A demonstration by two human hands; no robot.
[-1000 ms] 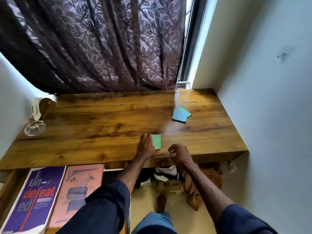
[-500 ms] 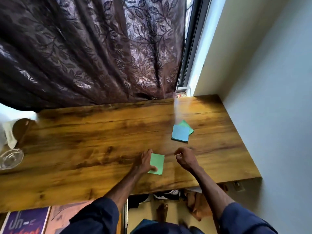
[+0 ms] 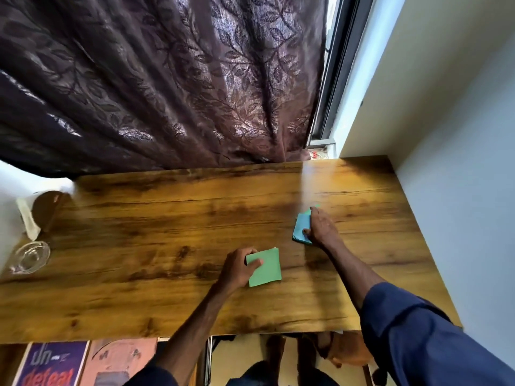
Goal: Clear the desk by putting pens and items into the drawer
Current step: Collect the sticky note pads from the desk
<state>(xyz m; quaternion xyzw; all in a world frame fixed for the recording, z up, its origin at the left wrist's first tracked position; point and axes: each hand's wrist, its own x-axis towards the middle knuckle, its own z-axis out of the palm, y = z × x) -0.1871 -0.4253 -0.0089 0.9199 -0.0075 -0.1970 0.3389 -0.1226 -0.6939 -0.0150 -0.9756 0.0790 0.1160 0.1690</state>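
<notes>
Curtain (image 3: 167,79) across the far side, wood desk (image 3: 139,218) below it. Drawer (image 3: 7,363) is open at near left under the desk edge, with a purple book (image 3: 53,363) lying in it.

Change in the last half second is the right hand (image 3: 320,227). It was loosely curled and idle near centre. It's now out at far right, lying on the blue pad (image 3: 300,228). Fingers are mostly straight across the pad and the thumb is at its near edge, so no real pinch yet by the look of it. A second green pad (image 3: 307,212) pokes out from under the blue one at the fingertips.

Left hand (image 3: 237,270) hasn't moved off the green pad (image 3: 264,267) at near centre. Thumb on top, fingers curled round the far-left edge, so it has a grip. Can't tell if the pad is lifted or still flat on the wood.

Glass dish (image 3: 29,257) sits at the far left edge, untouched.

My read: both hands are collecting paper in one go. All three pads are still on the desk and none are in the drawer. Next should be closing the right hand on the stack, then carrying everything near-left to the drawer. Risk is the lower green pad sliding out.
</notes>
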